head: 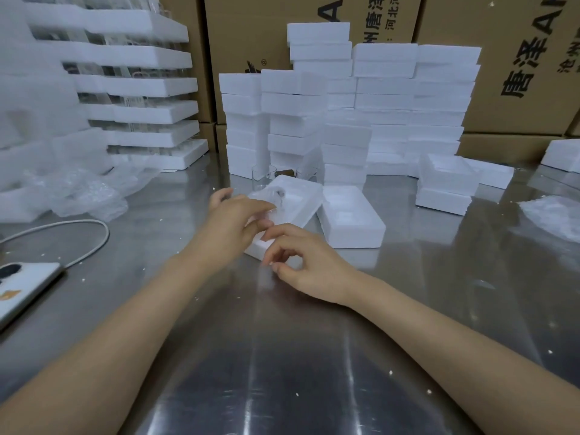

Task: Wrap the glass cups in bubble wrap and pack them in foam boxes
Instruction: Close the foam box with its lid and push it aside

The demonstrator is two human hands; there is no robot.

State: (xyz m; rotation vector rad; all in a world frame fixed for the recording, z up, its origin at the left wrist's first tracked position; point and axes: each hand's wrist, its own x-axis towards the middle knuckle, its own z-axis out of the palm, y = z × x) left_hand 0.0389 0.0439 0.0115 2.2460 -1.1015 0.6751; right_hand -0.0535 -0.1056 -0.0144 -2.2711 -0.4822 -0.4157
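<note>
An open white foam box half (pixel 295 199) lies on the steel table with a bubble-wrapped glass cup (pixel 273 200) in its hollow. My left hand (pixel 232 221) reaches over the box's near end, fingers extended and touching the wrapped cup. My right hand (pixel 307 262) hovers at the box's near corner with its fingers loosely curled; whether it pinches a bit of wrap is blurred. A second foam half (pixel 351 218) lies just right of the box. Two bare glass cups (pixel 263 175) stand behind it.
Stacks of foam boxes (pixel 345 114) fill the back of the table before cardboard cartons (pixel 508 64). Trays of glasses (pixel 141 89) and loose bubble wrap (pixel 84 193) sit at left. A phone (pixel 22 287) with cable lies near left. More foam pieces (pixel 445 186) are at right.
</note>
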